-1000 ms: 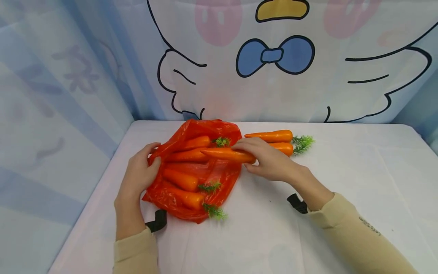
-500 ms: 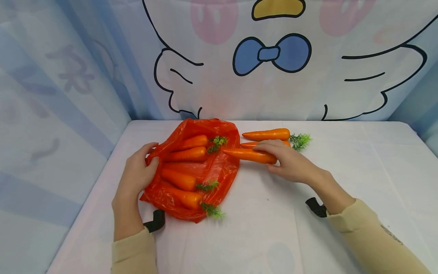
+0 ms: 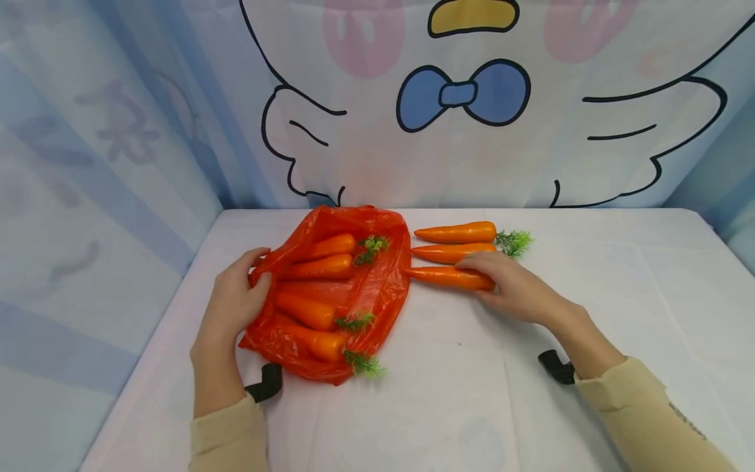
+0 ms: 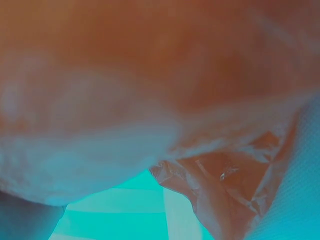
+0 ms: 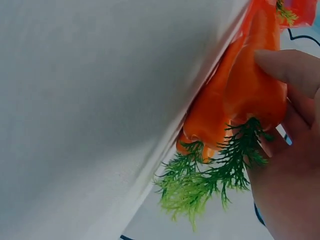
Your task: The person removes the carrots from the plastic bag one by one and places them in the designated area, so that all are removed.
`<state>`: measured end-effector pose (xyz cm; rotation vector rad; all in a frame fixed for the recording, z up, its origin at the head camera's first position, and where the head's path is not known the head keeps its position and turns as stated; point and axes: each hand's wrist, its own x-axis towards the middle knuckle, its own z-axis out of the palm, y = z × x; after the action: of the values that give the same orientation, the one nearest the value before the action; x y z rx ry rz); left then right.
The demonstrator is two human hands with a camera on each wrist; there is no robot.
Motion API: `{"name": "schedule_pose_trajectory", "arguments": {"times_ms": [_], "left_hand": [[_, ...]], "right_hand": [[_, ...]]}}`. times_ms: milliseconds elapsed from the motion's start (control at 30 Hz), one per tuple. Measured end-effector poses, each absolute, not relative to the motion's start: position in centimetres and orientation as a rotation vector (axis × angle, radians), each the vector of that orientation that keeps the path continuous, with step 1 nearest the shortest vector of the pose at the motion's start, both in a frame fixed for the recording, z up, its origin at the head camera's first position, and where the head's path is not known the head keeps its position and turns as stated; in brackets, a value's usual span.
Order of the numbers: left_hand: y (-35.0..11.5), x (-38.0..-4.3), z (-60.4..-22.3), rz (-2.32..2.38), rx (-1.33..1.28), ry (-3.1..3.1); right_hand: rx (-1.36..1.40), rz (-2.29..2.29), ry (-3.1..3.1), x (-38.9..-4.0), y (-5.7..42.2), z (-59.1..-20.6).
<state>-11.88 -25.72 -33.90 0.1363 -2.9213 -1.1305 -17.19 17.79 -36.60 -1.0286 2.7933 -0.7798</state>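
Observation:
My left hand [image 3: 236, 295] grips the left edge of a red plastic bag [image 3: 383, 295], thumb over the film. Several orange carrots with green tops lie in the bag, among them an upper carrot [image 3: 321, 267] and a lower carrot [image 3: 321, 344]. To the right of the bag my right hand [image 3: 519, 288] holds a carrot [image 3: 436, 276] by its thick end, its tip at the bag's edge. The right wrist view shows the thumb pressed on this carrot [image 5: 255, 90], green leaves hanging below it. Two more carrots, a far one [image 3: 457, 233] and a nearer one [image 3: 451, 252], lie just behind it.
A white cloth covers the table [image 3: 413, 419]. Behind it hangs a curtain [image 3: 366, 157] with a cartoon print, and another blue-white curtain [image 3: 106, 229] stands along the left side. Both wrists carry black mounts.
My right hand has carried the carrot from over the bag to the right and lowered it beside the other two. My left hand keeps its grip on the bag.

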Motion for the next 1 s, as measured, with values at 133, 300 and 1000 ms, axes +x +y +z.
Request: {"name": "schedule_pose_trajectory", "arguments": {"times_ms": [133,300,1000], "left_hand": [[-25.76,-11.88,-33.99,-1.136,0.145,-2.925],[-25.82,-11.88,-34.1,-1.124,0.134,-2.921],[-25.57,-11.95,-33.89,-1.096,0.128,-2.937]], "right_hand": [[-1.017,-0.708,2.824,-17.19,17.92,-36.68],[-0.989,-0.651,2.839,-17.18,17.95,-36.73],[-0.918,-0.589,2.952,-16.98,18.1,-36.76]]}}
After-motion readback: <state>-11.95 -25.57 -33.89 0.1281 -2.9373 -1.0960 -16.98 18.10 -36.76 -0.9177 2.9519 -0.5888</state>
